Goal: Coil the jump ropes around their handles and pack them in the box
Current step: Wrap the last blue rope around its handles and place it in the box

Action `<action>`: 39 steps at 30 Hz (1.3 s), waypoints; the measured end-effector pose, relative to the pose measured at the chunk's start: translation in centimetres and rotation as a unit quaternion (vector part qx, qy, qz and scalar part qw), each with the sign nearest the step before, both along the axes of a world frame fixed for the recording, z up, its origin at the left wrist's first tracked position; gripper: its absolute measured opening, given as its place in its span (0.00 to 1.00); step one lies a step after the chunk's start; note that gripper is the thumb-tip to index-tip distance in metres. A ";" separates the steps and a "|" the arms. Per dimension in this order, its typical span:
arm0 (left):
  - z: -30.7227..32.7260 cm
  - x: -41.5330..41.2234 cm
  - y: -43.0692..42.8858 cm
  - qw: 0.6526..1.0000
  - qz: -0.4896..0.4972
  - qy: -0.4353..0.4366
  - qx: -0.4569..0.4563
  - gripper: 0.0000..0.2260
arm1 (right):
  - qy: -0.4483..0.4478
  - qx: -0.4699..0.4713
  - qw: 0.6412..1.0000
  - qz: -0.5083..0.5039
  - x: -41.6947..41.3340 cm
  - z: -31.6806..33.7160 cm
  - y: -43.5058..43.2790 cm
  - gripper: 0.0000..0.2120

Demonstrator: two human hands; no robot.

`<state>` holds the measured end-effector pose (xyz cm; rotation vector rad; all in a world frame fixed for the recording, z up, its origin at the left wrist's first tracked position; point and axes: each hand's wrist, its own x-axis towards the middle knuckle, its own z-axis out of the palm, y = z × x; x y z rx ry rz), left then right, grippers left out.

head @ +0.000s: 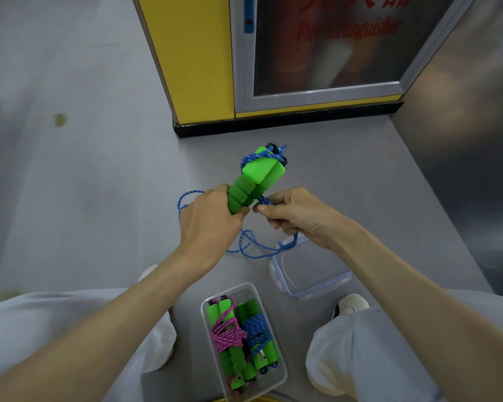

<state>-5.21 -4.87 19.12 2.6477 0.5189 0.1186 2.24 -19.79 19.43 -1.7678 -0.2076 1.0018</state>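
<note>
Cabinet door (325, 53) lettered "Fire Extinguisher", left hand (208, 224) gripping green handles (244, 188), right hand (295, 214) pinching blue rope (286, 246)

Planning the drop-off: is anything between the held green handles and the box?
Nothing visible does. The left hand holds the green handles above the floor; the box is uncovered, its lid aside.

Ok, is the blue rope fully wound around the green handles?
No, most of the blue rope hangs in loose loops below the green handles.
</note>
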 end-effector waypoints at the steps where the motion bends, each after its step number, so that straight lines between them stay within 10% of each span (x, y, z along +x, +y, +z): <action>1: -0.2 -0.1 -0.2 0.998 -0.015 -0.030 0.044 0.11 | 0.007 0.006 1.000 -0.006 -0.1 0.0 0.2 0.16; 7: -1.0 -0.1 -0.7 0.972 -0.060 -0.082 0.213 0.16 | 0.092 0.083 0.986 -0.108 -0.6 -0.1 1.3 0.24; 14: -1.7 -0.2 -1.2 0.973 -0.090 -0.083 0.194 0.26 | 0.070 0.079 0.976 -0.189 -0.6 -0.2 1.5 0.19; 19: -0.5 0.3 -1.5 0.987 -0.106 0.054 -0.104 0.32 | 0.058 0.080 0.967 -0.235 -0.1 -0.5 0.9 0.16; 25: 0.5 0.8 -0.3 0.866 0.002 0.145 -0.478 0.22 | 0.035 0.078 0.970 -0.227 -0.1 -0.7 1.0 0.16; 34: 0.5 0.1 -0.1 0.719 0.045 0.161 -0.674 0.20 | 0.049 0.085 0.977 -0.188 -0.2 -1.5 1.4 0.17; 39: 0.7 0.0 -0.3 0.742 0.005 0.142 -0.655 0.15 | 0.068 0.099 0.977 -0.179 -0.1 -1.7 1.4 0.21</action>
